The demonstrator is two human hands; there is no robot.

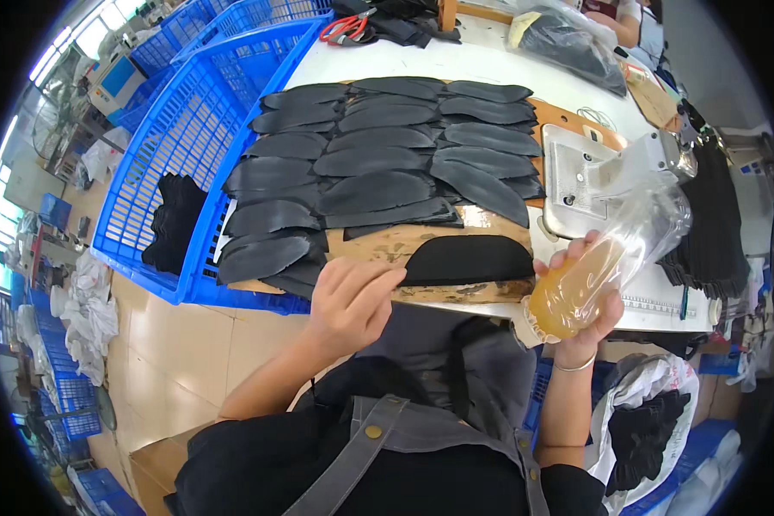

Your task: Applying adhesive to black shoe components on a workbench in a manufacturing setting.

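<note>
My left hand [346,301] is closed, its fingertips pinching the left tip of a flat black curved piece [469,260]. The piece lies along the near edge of a worn wooden board [365,247]. In my right hand [602,322] is a clear plastic squeeze bottle [580,288] with yellowish liquid, tilted with its pale capped end down to the left. That end is just beyond the piece's right end, near the table edge. Rows of overlapping dark curved pieces [378,189] cover the board beyond my hands, some with a shiny surface.
A blue plastic crate [168,142] holding black pieces stands at the left. A pale metal machine [580,185] sits right of the rows, with black strips [714,219] hanging beyond. Red-handled scissors [346,28] lie at the back. A white sack [684,378] stands low right.
</note>
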